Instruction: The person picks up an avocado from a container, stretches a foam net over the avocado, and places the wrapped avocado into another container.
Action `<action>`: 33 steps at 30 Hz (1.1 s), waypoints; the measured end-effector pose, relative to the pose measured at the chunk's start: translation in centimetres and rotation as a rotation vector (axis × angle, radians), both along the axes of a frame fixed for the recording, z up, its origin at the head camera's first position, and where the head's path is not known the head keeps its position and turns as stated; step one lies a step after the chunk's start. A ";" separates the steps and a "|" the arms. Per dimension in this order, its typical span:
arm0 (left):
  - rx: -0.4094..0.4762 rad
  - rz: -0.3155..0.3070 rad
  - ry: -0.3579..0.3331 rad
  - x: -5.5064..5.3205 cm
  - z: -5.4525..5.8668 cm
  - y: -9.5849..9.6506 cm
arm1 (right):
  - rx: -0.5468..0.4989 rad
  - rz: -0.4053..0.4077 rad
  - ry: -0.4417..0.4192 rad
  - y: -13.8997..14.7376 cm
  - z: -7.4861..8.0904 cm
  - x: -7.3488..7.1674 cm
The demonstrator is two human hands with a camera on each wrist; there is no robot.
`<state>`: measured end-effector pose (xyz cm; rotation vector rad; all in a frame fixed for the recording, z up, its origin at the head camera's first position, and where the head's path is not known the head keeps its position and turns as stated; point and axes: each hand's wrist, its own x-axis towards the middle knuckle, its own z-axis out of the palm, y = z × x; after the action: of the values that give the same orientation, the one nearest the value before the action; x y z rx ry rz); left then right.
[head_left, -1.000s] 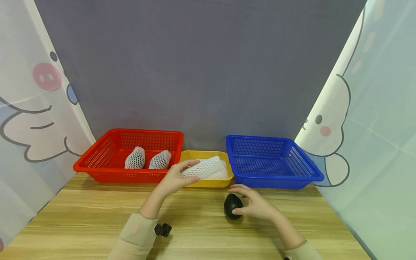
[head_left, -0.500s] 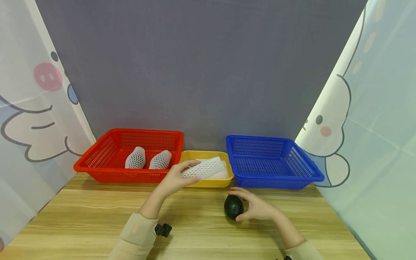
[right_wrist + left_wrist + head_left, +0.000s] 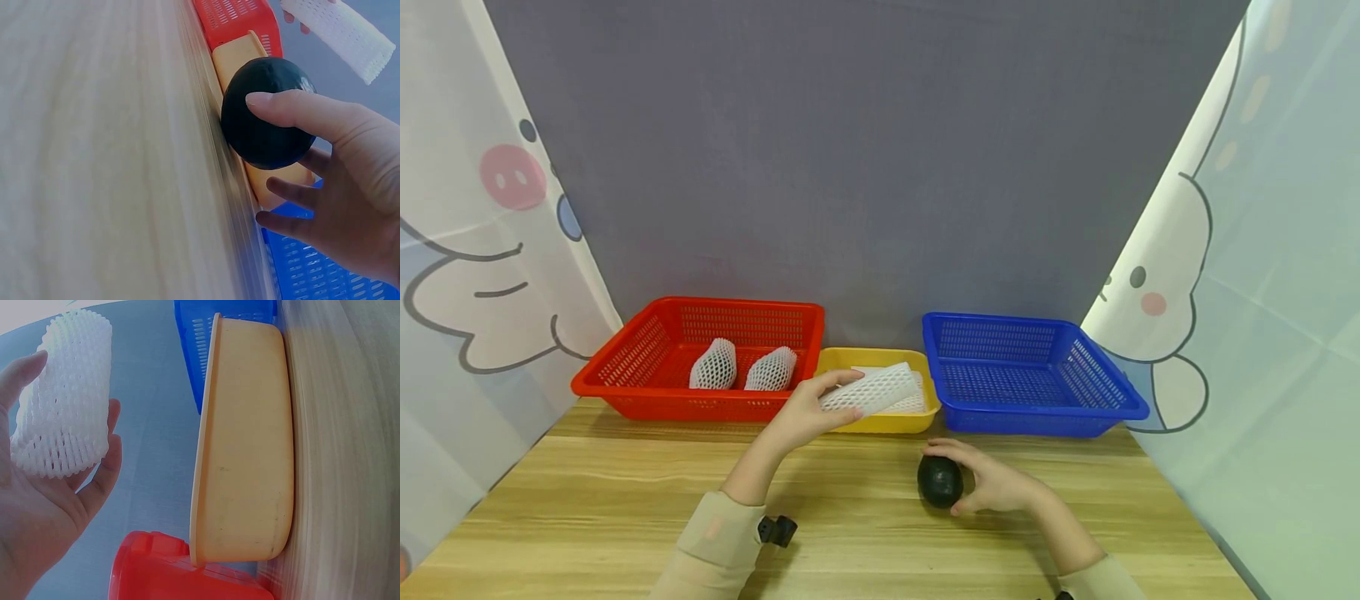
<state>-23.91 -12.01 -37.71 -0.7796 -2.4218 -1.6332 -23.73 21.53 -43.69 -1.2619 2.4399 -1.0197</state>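
Note:
My left hand holds a white foam fruit net between thumb and fingers, above the yellow basin. The left wrist view shows the foam net as a flattened mesh sleeve with one end in the palm. On the wooden table, my right hand curls around a dark green, almost black avocado. In the right wrist view its thumb lies across the avocado, while the lower fingers are spread off it. More white foam nets lie in the yellow basin, partly covered by the held one.
A red basket at the left has two net-wrapped fruits inside. To the right of the yellow basin stands a blue basket. A grey cloth hangs behind them, with printed curtains at both sides.
My right hand has shifted its fingers and thumb around the avocado, which has turned from tip-up to a rounder outline. My left hand keeps the foam net in the same place.

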 end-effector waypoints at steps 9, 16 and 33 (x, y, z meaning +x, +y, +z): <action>-0.006 -0.006 -0.003 -0.1 0.0 0.1 | -0.025 -0.020 0.007 -0.2 0.2 -0.1; -0.013 -0.003 -0.031 1.5 2.0 0.5 | -0.052 -0.050 0.011 -0.4 0.2 0.0; -0.030 0.014 -0.033 0.4 0.5 0.4 | -0.072 -0.040 0.094 -0.5 -0.2 0.1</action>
<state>-23.53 -11.63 -37.17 -0.7442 -2.4735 -1.6211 -23.66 20.99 -43.85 -1.3176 2.5291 -1.0908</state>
